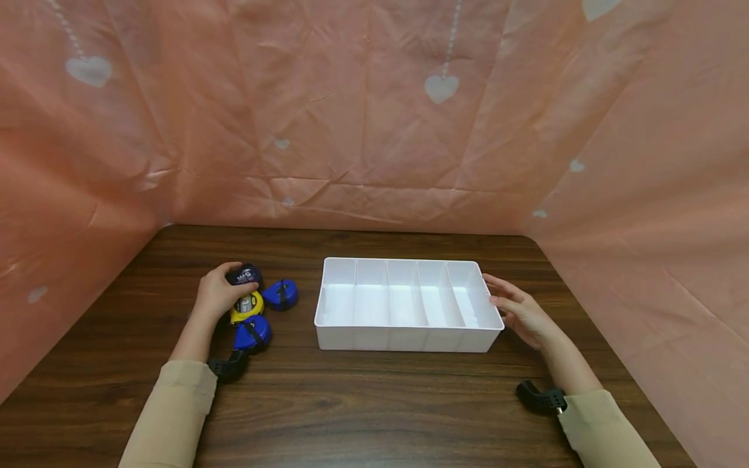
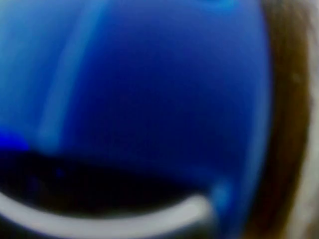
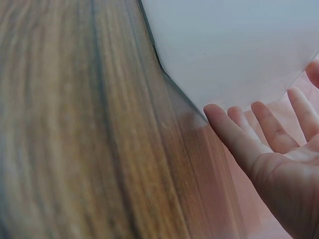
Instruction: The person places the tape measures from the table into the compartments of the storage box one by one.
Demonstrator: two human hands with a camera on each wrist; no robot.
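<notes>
Pink heart-print sheeting (image 1: 374,117) walls a dark wood counter (image 1: 374,403). A white tray (image 1: 407,338) with five slots sits mid-counter; the right hand (image 1: 521,312) rests released against its right end. The left hand (image 1: 219,294) grasps a dark tape measure (image 1: 244,275) in a cluster left of the tray. The left wrist view is a blue blur.

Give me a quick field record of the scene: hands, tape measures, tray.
left hand: grips the dark tape measure
right hand: fingers straight against the right wall of the white tray
tray: five compartments, nothing visible inside
other tapes: yellow tape measure, two blue tape measures, left of tray
surface: dark wooden table
</notes>
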